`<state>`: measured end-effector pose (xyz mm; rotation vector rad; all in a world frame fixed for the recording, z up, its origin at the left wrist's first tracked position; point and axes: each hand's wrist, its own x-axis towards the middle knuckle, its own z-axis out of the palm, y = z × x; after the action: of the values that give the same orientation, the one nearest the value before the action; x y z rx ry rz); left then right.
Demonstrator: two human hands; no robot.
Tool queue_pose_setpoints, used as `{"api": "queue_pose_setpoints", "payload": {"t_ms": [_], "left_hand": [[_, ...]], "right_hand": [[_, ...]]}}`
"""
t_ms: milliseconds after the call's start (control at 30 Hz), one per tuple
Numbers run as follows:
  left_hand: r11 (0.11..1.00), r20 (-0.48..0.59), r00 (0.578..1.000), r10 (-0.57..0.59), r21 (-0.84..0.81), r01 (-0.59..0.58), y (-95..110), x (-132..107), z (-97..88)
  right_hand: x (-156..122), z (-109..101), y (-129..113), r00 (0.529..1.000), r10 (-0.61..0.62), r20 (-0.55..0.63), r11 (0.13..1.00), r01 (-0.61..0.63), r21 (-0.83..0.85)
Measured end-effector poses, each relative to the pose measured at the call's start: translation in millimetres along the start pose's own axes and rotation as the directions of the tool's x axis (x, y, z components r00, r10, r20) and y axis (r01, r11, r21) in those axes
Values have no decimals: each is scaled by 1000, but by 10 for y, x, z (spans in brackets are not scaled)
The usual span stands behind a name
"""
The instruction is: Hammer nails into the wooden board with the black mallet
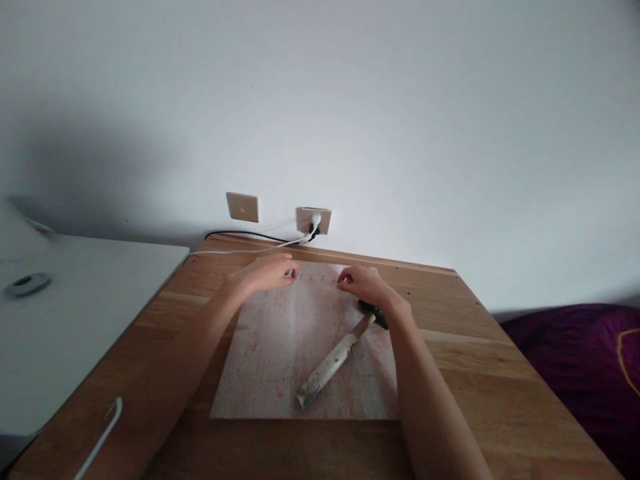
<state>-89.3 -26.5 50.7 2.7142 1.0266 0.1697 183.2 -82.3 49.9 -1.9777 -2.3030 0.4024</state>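
A pale, pinkish board (270,360) lies flat on a wooden tabletop. Along its far edge several small nails (311,277) stand upright in a row. At the left end of that row is my left hand (273,272), fingers closed in a pinch. My right hand (363,283) pinches at the right end, thumb and fingertips together. What either pinch holds, if anything, is too small to make out. A hammer (333,363) with a worn, whitish handle rests diagonally on the board, its dark head partly hidden by my right wrist.
The wooden tabletop (450,373) meets a white wall with a socket (327,220) and a wall plate (243,207). White and black cables (250,233) run along the back edge. A white desk (100,313) adjoins on the left; purple fabric (565,347) lies at the right.
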Motion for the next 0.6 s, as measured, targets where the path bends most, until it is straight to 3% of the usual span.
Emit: {"api": "queue_pose_setpoints", "payload": {"t_ms": [433, 600], "left_hand": [[1000, 7, 1000, 10, 7, -10, -28, -18, -32], [999, 21, 998, 51, -18, -50, 71, 8, 40]], "right_hand": [[0, -7, 0, 1000, -10, 20, 1000, 10, -3], [-21, -27, -94, 995, -73, 70, 997, 71, 28]]}}
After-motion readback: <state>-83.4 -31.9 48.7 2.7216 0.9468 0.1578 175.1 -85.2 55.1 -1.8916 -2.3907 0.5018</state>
